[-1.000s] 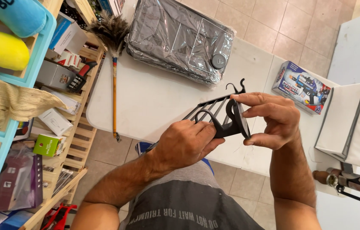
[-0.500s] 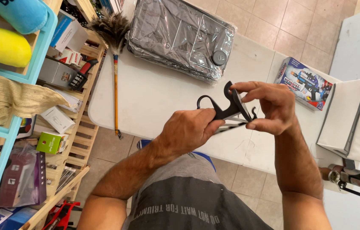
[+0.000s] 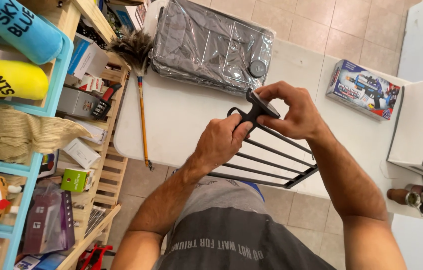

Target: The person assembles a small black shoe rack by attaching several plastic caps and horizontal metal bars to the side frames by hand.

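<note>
I hold a black multi-bar hanger rack (image 3: 271,155) over the white table (image 3: 181,120). My left hand (image 3: 221,140) grips its hook end from below. My right hand (image 3: 291,112) pinches the flat top piece of the hook from the right. Several thin black bars fan out from the hook toward the lower right and join in a black end bar near the table's front edge.
A grey item wrapped in clear plastic (image 3: 211,45) lies at the table's far side. A boxed toy blaster (image 3: 364,90) sits right. A feather duster (image 3: 139,75) leans at the table's left edge. Shelves with plush toys and boxes (image 3: 26,100) stand left. White fabric bin (image 3: 421,130) at right.
The hanger rack has turned in my hands: its bars, bunched near my fingers before, now spread out toward the lower right. Both hands have kept their hold on the hook end.
</note>
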